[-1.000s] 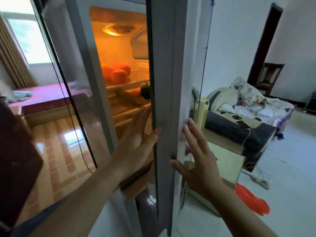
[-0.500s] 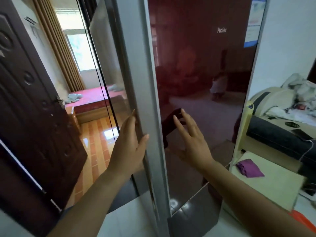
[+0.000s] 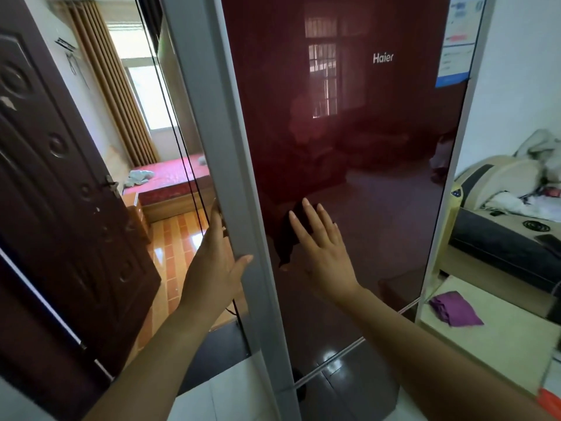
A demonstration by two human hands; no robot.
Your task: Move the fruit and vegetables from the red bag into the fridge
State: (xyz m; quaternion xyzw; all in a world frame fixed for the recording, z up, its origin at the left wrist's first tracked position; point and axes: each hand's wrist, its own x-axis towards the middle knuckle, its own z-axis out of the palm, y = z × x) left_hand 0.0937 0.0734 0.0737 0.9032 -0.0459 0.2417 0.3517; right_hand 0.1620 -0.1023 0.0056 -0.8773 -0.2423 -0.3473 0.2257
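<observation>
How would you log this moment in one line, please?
fridge door: looks closed | left hand: open on grey edge | right hand: open at red front

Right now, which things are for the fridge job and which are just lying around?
For the job: fridge door, left hand at its edge, right hand flat on its front, red bag at the bottom right.
Lying about: purple cloth, sofa, bed, brown door.

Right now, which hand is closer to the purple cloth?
Right. The right hand is on the red fridge door, left of the purple cloth; the left hand presses the fridge's grey edge, farther left.
</observation>
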